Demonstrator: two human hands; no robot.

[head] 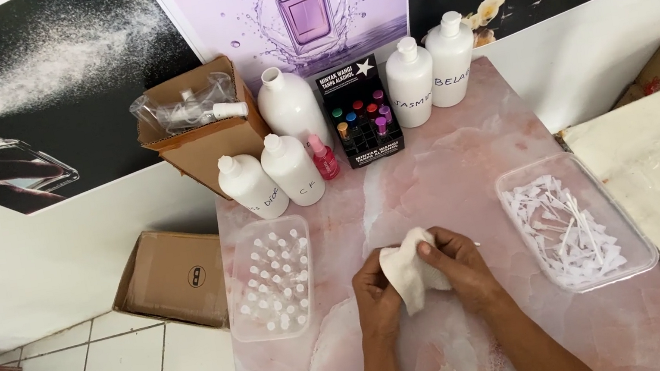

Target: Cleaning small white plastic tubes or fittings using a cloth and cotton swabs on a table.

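Both hands meet over the pink marbled counter (449, 168), each grip clenched on a crumpled white cloth (409, 268): left hand (377, 290) beneath, right hand (456, 261) pinching its top (soft, creased, off-white), between two clear trays.

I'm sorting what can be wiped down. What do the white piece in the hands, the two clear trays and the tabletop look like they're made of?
The white crumpled cloth, held by the left hand and right hand, looks like soft fabric or tissue: it folds limply. The clear tray of small vials and clear tray of white sprayer parts seem thin glossy plastic. The pink veined tabletop looks like polished marble or a marble-print laminate.
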